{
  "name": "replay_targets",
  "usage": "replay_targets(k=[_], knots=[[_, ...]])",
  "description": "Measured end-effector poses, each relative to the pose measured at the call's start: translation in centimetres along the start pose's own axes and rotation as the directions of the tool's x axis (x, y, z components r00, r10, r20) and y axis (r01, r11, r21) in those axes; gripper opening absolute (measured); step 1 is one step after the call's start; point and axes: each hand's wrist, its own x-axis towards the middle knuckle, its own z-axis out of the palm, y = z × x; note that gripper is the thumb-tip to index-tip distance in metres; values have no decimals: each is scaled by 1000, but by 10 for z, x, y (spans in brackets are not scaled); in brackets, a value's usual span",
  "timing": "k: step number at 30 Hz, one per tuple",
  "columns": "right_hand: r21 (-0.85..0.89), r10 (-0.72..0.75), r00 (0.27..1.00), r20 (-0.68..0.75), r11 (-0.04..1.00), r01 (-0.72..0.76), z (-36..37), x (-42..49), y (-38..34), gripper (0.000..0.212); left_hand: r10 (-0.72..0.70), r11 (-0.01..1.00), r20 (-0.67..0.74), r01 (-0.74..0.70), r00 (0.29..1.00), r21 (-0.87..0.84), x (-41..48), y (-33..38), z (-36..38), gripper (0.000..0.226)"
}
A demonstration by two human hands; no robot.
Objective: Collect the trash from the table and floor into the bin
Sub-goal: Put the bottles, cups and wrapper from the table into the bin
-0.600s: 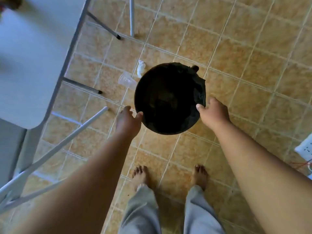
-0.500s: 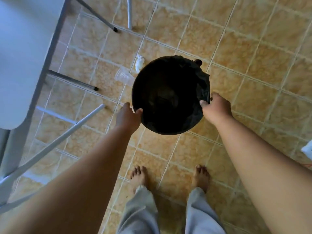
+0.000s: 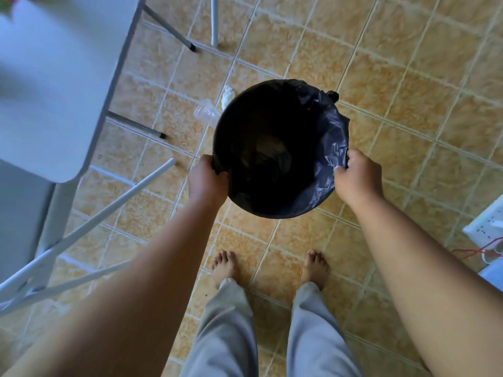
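— Where was the bin (image 3: 218, 137) at that point?

— On the tiled floor (image 3: 408, 91), dead ahead at twelve o'clock from the person's bare feet, just off the corner of the white table (image 3: 54, 77).

— And the hands?

— Both were on it. The left hand (image 3: 208, 179) was closed over the rim at the bin's eight o'clock, thumb inside. The right hand (image 3: 358, 176) pinched a bunched fold of the black liner (image 3: 336, 131) at four o'clock.

— So which step was that?

— I'd judge it was getting the bin ready: seating the liner or shifting the bin nearer the litter. No trash was in either hand.

— What was waiting to be picked up?

— A clear plastic cup (image 3: 205, 112) on its side at the bin's ten o'clock, and a crumpled tissue (image 3: 227, 95) at eleven, just beside the wall of the bin. The table top was too blurred to tell what lay there.

— And the next move?

— Probably letting go of the rim, bending low, and reaching round the bin's far left side for those two. The cup looked flimsy, so a light grip.
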Motion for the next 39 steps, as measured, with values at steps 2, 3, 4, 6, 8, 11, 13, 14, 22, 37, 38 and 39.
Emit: replay_targets(k=[2,3,4,6,8,11,13,14,22,37,38,39], knots=[[13,-21,1000,5,1000,21,-30,-25,-10,8,11,1000,-14,-11,1000,-26,-28,12,-26,24],[14,-34,999,6,999,34,-46,-39,-16,8,16,999,-23,-17,1000,-37,-43,17,-40,24],[11,-48,999,6,999,48,-63,-53,-23,8,19,999,-29,-20,999,-44,-58,23,-55,24],[19,-70,998,-3,997,70,-99,-83,-37,10,25,998,-41,-28,999,-55,-91,38,-87,23],[21,-96,995,-7,995,96,-136,-115,-52,12,21,996,-58,-26,998,-80,-128,54,-121,23],[28,-153,988,2,988,153,-189,-159,-74,19,11,992,-72,-20,997,-128,-181,71,-172,25],[32,-186,983,1,982,185,-226,-188,-89,24,8,984,-68,-20,998,-177,-216,79,-205,31],[30,-215,977,-4,976,215,-243,-202,-96,24,12,977,-63,-25,998,-212,-232,83,-221,35],[20,-498,867,-11,867,498,-331,-271,-153,16,-15,920,-205,-66,979,-386,-315,91,-318,35],[-48,-701,617,358,646,762,-240,-228,-381,23,-476,652,-171,216,863,-726,-250,2,-387,36],[-68,-695,605,387,633,771,-229,-224,-395,23,-470,619,-134,217,872,-755,-245,-2,-388,44],[-87,-694,592,409,616,783,-217,-220,-410,23,-452,596,-109,209,886,-776,-239,-4,-391,54]])
